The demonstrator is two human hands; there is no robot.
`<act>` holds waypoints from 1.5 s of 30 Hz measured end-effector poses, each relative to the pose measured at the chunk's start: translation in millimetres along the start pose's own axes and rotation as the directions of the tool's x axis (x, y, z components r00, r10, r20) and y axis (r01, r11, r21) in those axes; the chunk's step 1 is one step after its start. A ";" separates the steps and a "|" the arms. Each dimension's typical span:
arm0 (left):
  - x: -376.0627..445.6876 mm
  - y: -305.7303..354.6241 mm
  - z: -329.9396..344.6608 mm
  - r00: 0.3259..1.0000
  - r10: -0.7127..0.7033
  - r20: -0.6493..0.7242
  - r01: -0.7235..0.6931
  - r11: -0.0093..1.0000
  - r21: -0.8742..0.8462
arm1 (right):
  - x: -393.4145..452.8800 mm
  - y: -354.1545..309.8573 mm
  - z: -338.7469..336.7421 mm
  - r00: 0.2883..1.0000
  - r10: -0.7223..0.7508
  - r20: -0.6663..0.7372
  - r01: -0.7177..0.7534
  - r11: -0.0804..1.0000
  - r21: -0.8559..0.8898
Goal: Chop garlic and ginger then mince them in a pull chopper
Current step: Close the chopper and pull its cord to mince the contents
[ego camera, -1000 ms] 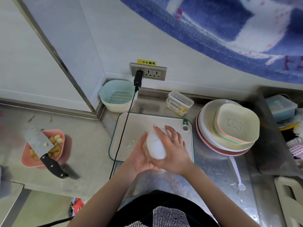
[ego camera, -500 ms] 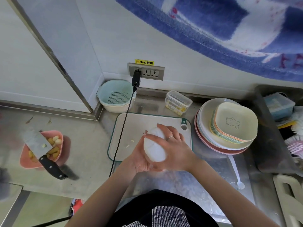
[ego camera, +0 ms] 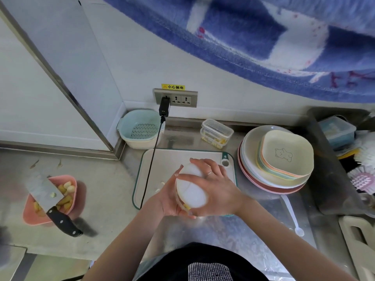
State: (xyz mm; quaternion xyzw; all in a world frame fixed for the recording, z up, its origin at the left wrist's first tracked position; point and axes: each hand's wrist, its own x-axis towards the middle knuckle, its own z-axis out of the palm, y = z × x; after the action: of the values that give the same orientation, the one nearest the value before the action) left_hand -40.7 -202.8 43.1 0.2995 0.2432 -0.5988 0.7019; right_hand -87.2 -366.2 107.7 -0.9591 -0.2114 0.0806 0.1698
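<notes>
Both of my hands held the small pull chopper (ego camera: pixel 191 189), a clear plastic cup under a white domed lid, tilted in the air above the near edge of the pale green-rimmed chopping board (ego camera: pixel 162 159). One grip, my left hand (ego camera: pixel 168 199), cupped the clear base from below with fingers curled closed around it. The other, my right hand (ego camera: pixel 219 191), lay spread over the white lid, thumb across the top and fingers wrapped round the far side, closed firmly on it. Yellowish pieces showed through the cup near the bottom rim. I could not see the pull cord or its handle.

To my left, on the steel tabletop (ego camera: pixel 105 191), a pink square dish (ego camera: pixel 71 179) held more garlic and ginger pieces, with a black-handled cleaver (ego camera: pixel 48 197) resting across it. A stack of round plates and square dishes (ego camera: pixel 282 163) sat to my right.

As I judged it, the lid might not have been fully seated; held at this tilt, a loose lid could have let the pieces spill onto the board. The cleaver's handle overhung the dish, so a knock could have sent it sliding.
</notes>
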 end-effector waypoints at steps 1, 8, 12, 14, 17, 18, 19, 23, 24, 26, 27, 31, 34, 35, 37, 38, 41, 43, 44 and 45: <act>0.3 0.0 1.3 1.000 -0.004 0.009 0.004 1.000 0.018 | -1.0 -0.2 0.5 1.000 -0.003 -0.017 0.003 1.000 -0.009; 2.8 -1.3 -2.5 0.998 0.058 -0.008 -0.058 0.997 0.042 | -4.1 -5.1 4.8 0.998 0.020 -0.065 -0.021 1.000 -0.012; 5.3 -0.7 -4.3 0.998 0.041 -0.050 -0.039 0.998 0.047 | -3.1 -2.7 5.9 1.000 0.015 -0.024 -0.015 1.000 -0.006; 5.8 -0.8 -5.5 0.998 0.006 -0.059 -0.002 0.998 0.068 | -2.6 -0.8 4.6 1.000 -0.006 0.013 0.006 1.000 0.014; -2.0 2.7 -3.2 0.998 -0.007 -0.060 0.022 0.970 0.242 | -4.5 1.3 2.3 0.993 -0.092 0.070 0.088 0.995 0.051; -4.1 4.6 -3.4 0.997 0.006 -0.071 0.018 0.942 0.334 | -5.4 1.6 1.9 0.987 -0.136 0.084 0.132 0.990 0.047; -3.4 6.6 -6.7 0.995 0.024 -0.095 0.018 0.906 0.422 | -6.1 2.0 2.0 0.980 -0.178 0.092 0.175 0.984 0.036; 2.2 13.8 -6.0 0.976 0.086 -0.199 0.017 0.885 0.465 | -3.7 6.8 0.8 0.983 -0.172 0.069 0.169 0.984 0.046; 4.5 14.6 -4.0 0.973 0.089 -0.212 0.010 0.905 0.426 | -3.3 8.0 1.1 0.987 -0.149 0.061 0.146 0.988 0.057; 6.6 13.7 2.0 0.971 0.081 -0.223 0.005 0.933 0.361 | -3.8 10.1 2.6 0.991 -0.126 0.043 0.124 0.991 0.059; 6.7 13.7 2.2 0.975 0.070 -0.210 0.008 0.938 0.347 | -4.4 10.4 3.1 0.990 -0.133 0.037 0.131 0.990 0.047; -11.9 13.9 10.7 0.987 0.133 -0.090 -0.057 0.813 0.580 | -1.3 6.7 -5.2 0.954 -0.301 0.006 0.300 0.952 -0.059; -17.4 15.3 12.0 0.951 0.293 -0.098 -0.144 0.701 0.698 | 4.6 4.7 -14.8 0.878 -0.477 0.028 0.477 0.872 -0.104; -17.8 18.0 12.8 0.965 0.247 -0.090 -0.130 0.746 0.653 | 6.5 6.6 -17.1 0.873 -0.487 0.037 0.488 0.868 -0.091; -14.9 27.1 9.5 0.977 0.208 0.037 -0.179 0.727 0.663 | 8.8 14.5 -17.1 0.894 -0.446 0.043 0.448 0.892 -0.059; -13.8 28.1 9.8 0.979 0.200 0.035 -0.169 0.711 0.683 | 9.6 19.0 -14.7 0.911 -0.411 0.035 0.412 0.909 -0.055; 2.9 28.0 14.5 0.968 0.150 -0.199 -0.078 0.940 0.332 | 13.5 29.7 -4.9 0.978 -0.210 -0.001 0.210 0.978 0.005; 13.8 24.5 19.8 0.948 0.234 -0.217 -0.195 0.962 0.189 | 18.7 34.0 -0.9 0.999 -0.040 -0.011 0.041 0.992 0.118; 18.6 21.9 22.1 0.937 0.282 -0.205 -0.253 0.955 0.153 | 21.6 35.9 0.1 0.999 0.048 -0.012 -0.044 0.976 0.212; 21.4 19.2 25.7 0.926 0.323 -0.198 -0.308 0.946 0.102 | 23.8 37.7 0.3 0.990 0.143 -0.007 -0.132 0.935 0.329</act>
State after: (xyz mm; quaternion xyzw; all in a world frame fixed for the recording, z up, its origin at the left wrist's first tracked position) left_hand -18.7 -234.0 48.7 0.4209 0.2445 -0.4508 0.7482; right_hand -51.6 -388.0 91.9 -0.9311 -0.1249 0.1116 0.3241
